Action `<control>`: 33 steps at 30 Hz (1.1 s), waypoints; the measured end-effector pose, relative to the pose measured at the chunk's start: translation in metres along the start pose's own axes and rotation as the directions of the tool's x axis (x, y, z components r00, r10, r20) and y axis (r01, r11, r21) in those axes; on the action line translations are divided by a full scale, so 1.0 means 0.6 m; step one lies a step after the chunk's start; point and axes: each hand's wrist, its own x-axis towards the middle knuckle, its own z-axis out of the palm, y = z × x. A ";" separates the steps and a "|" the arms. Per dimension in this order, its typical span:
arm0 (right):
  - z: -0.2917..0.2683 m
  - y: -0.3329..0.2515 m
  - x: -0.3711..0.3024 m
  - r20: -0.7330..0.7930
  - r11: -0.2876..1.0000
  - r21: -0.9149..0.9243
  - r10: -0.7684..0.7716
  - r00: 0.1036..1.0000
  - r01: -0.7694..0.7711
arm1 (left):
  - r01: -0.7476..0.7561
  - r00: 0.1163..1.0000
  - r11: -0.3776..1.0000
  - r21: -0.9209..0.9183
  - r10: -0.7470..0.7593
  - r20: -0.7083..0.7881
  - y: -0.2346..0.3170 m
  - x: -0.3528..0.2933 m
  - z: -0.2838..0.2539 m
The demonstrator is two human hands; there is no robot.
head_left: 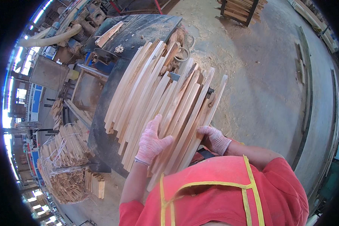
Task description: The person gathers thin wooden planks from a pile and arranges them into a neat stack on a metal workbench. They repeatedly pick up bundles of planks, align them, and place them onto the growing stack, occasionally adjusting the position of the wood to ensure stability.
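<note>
A wide bundle of long, pale wooden strips [150, 86] lies side by side on a dark machine table, with uneven ends pointing away from me. My left hand [153, 139], in a white and reddish knit glove, rests on top of the strips. Its fingers point away and its thumb stands out to the right. My right hand [214, 140], gloved alike, holds the outermost strip [211, 113] on the right side, its fingertips hooked over the upper edge. The rest of its grip is hidden beneath the wood.
The dark table [154, 28] carries a loose offcut [109, 34] and wood chips. A metal ring [182, 54] is beyond the strips. Tied bundles of wood [64, 162] stand at the lower left. A rack of timber [243, 10] is at the far right on the dusty floor [260, 86].
</note>
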 end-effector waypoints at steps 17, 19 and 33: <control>0.006 0.002 -0.004 0.047 0.995 -0.026 -0.094 0.994 0.095 | 0.110 0.984 0.973 -0.204 -0.079 0.158 0.016 -0.004 -0.003; -0.001 0.005 0.006 0.025 0.996 -0.059 -0.067 0.997 0.068 | 0.169 0.976 0.814 -0.555 -0.061 0.209 -0.010 0.005 -0.031; 0.007 -0.009 -0.016 0.064 0.994 -0.097 -0.051 0.997 0.057 | 0.377 0.921 0.030 -0.926 0.094 0.378 -0.100 0.023 -0.070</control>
